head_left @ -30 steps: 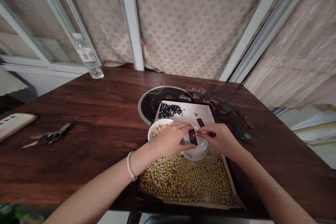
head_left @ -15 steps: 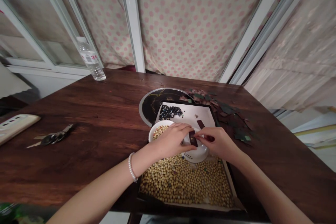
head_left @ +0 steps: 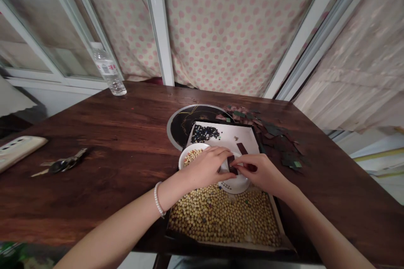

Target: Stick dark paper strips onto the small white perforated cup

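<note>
My left hand (head_left: 210, 166) grips a small dark brown rectangular piece (head_left: 232, 168) by its edges, above a white bowl (head_left: 235, 187). My right hand (head_left: 254, 167) has its fingertips pinched against the face of that piece; whatever is between them is too small to make out. Under my left hand stands another white bowl (head_left: 183, 155) with small pale beads (head_left: 192, 156) in it. Both bowls sit in a shallow white-lined tray (head_left: 249, 136). Many yellowish round beads (head_left: 221, 218) cover the tray's near half.
Dark small beads (head_left: 203, 133) and a loose brown strip (head_left: 242, 148) lie in the tray's far part. Behind it is a round dark mat (head_left: 179, 128); dark flat scraps (head_left: 274, 132) are strewn to the right. A bottle (head_left: 109, 69), keys (head_left: 65, 164) and a phone (head_left: 20, 149) are left.
My right fingertips have moved slightly left onto the brown piece, covering the pale spot seen on it before. My left hand keeps its hold.
</note>
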Available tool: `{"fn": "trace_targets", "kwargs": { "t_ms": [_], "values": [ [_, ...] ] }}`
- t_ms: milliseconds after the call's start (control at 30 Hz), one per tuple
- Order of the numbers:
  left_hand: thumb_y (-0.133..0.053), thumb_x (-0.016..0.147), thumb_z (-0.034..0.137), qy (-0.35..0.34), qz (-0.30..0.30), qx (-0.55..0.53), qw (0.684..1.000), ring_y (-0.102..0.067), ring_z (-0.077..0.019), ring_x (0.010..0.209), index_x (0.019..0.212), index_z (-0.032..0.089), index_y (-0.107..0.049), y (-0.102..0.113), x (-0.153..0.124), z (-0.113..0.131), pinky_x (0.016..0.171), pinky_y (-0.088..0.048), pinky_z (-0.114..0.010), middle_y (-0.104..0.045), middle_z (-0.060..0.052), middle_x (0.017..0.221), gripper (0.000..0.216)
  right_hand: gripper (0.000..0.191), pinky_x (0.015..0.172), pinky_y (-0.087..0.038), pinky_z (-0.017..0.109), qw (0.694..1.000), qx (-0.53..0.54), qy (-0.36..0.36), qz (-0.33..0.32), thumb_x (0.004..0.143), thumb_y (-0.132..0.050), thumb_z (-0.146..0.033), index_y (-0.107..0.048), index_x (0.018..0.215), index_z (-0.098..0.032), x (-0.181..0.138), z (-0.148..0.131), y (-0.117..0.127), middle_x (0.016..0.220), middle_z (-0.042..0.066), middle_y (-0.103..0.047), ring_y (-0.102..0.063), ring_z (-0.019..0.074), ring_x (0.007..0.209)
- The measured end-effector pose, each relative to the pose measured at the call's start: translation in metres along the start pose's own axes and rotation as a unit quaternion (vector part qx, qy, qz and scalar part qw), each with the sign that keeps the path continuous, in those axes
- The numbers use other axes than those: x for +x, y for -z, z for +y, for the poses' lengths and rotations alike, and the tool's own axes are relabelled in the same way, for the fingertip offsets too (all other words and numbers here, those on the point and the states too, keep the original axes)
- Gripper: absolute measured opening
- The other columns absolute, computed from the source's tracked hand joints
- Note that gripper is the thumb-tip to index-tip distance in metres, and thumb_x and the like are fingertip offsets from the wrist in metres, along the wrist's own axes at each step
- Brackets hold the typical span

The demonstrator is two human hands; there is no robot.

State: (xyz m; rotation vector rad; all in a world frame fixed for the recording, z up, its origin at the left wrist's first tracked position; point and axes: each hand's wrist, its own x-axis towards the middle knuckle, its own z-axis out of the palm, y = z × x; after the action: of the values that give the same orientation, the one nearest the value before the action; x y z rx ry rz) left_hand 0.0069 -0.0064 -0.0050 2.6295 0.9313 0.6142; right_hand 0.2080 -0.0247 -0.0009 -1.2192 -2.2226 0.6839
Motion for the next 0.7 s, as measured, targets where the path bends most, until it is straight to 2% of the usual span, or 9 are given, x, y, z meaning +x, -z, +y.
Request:
{"fn": "trace_targets", "kwargs": {
  "t_ms": [200,300,400,700],
  "values": [
    [-0.065,0.079,0.045,0.004,-0.006,-0.008,1.0,-0.056,-0.0281,0.112,0.119,0.017,-0.054,0.0008,0.0005,0.0004,0.096,-0.044,-0.043,-0.061,-0.011,0.119,0.049,0.019,0.058,-0.041,0.024,1.0,0.018,-0.01,-0.012,0.081,-0.051,-0.018,-0.07,0.082,-0.02,-0.0012,-0.0039,-0.0002,0.073,0.001,-0.067,-0.055,0.0121,0.062],
    [-0.065,0.079,0.045,0.011,-0.01,-0.006,1.0,-0.056,-0.0284,0.111,0.118,0.015,-0.054,0.001,0.0011,0.0013,0.096,-0.044,-0.043,-0.061,-0.012,0.119,0.05,0.015,0.052,-0.036,0.023,1.0,0.011,-0.021,-0.01,0.08,-0.053,-0.019,-0.068,0.08,-0.019,-0.0005,-0.0038,-0.0009,0.059,-0.002,-0.057,-0.047,0.0105,0.054],
    [-0.067,0.078,0.043,0.012,-0.01,-0.009,1.0,-0.056,-0.0284,0.112,0.118,0.013,-0.054,0.0007,0.0014,0.0012,0.096,-0.044,-0.042,-0.061,-0.013,0.118,0.052,0.014,0.051,-0.033,0.023,1.0,0.013,-0.027,-0.009,0.079,-0.053,-0.019,-0.067,0.078,-0.019,0.0011,-0.0037,-0.0019,0.055,-0.004,-0.049,-0.043,0.0097,0.052],
    [-0.066,0.079,0.043,0.002,-0.007,-0.003,1.0,-0.057,-0.0278,0.111,0.118,0.014,-0.054,0.0018,0.0004,0.0012,0.096,-0.044,-0.042,-0.061,-0.012,0.119,0.05,0.013,0.052,-0.032,0.022,0.999,0.001,-0.035,-0.017,0.08,-0.053,-0.018,-0.065,0.078,-0.019,0.0051,-0.0051,-0.0044,0.058,-0.004,-0.051,-0.043,0.0096,0.054]
  ]
}}
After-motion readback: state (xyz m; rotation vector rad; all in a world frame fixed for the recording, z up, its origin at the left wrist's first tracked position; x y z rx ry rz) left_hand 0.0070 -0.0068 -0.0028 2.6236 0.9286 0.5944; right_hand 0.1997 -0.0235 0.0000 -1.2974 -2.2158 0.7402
